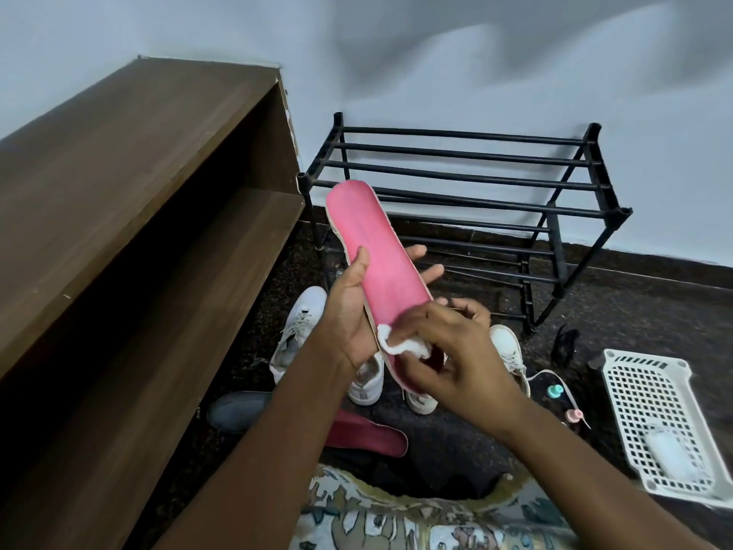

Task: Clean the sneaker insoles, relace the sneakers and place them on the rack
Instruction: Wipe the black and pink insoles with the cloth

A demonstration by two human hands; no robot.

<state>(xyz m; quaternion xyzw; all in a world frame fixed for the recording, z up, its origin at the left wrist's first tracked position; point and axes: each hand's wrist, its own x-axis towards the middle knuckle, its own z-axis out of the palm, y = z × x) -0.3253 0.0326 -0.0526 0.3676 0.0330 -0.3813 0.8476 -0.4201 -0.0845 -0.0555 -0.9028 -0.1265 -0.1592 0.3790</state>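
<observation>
Clamped along one long edge by left hand (349, 311), thumb on top, fingers poking out underneath: pink insole (377, 248), held in the air between lap and rack (476, 152), toe end aimed at the top bars. Right hand (456, 351) pinching a white cotton wad (390, 343) against the heel end.

Could go wrong, imo: pressing hard on the heel end with support only around mid-length, so likely to flex or twist out of the grip and drop onto the sneakers (297, 331) right below. Easy to lose the wad too, small and held by fingertips only. Long strokes toward the toe probably fine, but worth watching the tip near the rack's front bar. Looks close, can't judge the gap for sure.

Room-wise: brown shelf unit (139, 172) hard on the left, white basket (618, 375) on the right, little capped bottles (555, 390) and a loose lace (547, 373) just beside the sneakers, second insole (369, 434) on the floor near the knees. Best open space straight up and back toward the body.
</observation>
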